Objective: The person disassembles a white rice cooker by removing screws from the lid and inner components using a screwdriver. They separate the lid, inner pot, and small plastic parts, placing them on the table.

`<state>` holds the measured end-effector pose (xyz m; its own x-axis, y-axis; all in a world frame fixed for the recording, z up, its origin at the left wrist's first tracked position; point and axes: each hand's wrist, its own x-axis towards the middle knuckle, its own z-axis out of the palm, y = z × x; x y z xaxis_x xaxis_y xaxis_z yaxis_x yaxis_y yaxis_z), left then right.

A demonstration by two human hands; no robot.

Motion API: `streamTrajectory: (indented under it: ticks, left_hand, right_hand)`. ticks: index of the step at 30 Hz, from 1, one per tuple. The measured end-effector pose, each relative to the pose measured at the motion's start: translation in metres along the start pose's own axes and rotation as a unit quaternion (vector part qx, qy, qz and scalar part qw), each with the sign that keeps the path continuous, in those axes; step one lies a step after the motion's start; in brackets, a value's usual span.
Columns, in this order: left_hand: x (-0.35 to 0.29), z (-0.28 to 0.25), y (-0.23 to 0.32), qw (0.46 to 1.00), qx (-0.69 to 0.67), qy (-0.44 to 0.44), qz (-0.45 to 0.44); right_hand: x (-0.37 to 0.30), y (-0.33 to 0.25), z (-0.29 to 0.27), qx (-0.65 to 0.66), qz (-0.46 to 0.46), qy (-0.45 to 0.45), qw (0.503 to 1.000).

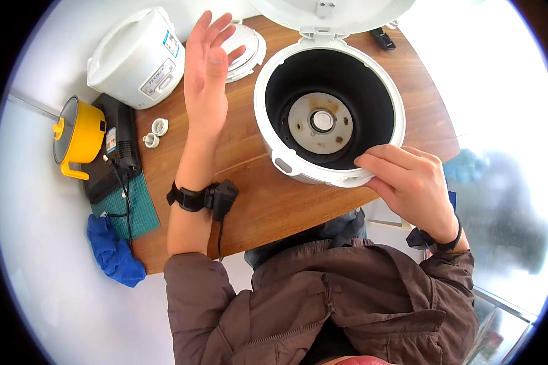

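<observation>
A white rice cooker (276, 143) stands on the wooden table with its lid (347, 13) swung up at the back. Its dark inside holds no pot, so the round metal heating plate (304, 131) shows, with brownish stains and a central knob. My right hand (411, 179) pinches the cooker's front right rim, thumb outside and fingers over the edge. Raised to the left of the cooker, my left hand (208, 82) is open, fingers apart and holding nothing. Partly behind its fingers lies a round white lid-like part (249, 52).
At the back left stands another white rice cooker (134, 61), closed. In front are a yellow pot (86, 131), a black box (119, 152) with cables, a green mat (143, 210), a blue cloth (112, 252) and two small white caps (159, 127). A black object (383, 39) lies back right.
</observation>
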<state>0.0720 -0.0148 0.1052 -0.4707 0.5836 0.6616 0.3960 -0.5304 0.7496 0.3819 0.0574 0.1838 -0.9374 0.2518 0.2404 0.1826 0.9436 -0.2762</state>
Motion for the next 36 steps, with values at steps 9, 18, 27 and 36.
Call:
streamTrajectory:
  ticks: [9, 18, 27, 36]
  left_hand:
    - [0.002, -0.003, 0.003, 0.991, -0.122, 0.008, -0.047]
    - [0.028, -0.004, 0.011, 0.993, -0.113, -0.002, -0.025]
    - [0.031, -0.01, 0.014, 0.997, -0.03, 0.062, -0.042]
    - [0.02, -0.002, 0.034, 0.997, -0.041, 0.061, -0.033]
  right_hand:
    - [-0.007, -0.002, 0.004, 0.015, -0.025, -0.006, 1.0]
    - [-0.019, 0.006, 0.011, 0.122, 0.084, 0.056, 0.987]
    - [-0.029, 0.022, 0.042, 0.218, 0.15, 0.176, 0.948]
    - [-0.029, 0.027, 0.053, 0.236, 0.137, 0.207, 0.939]
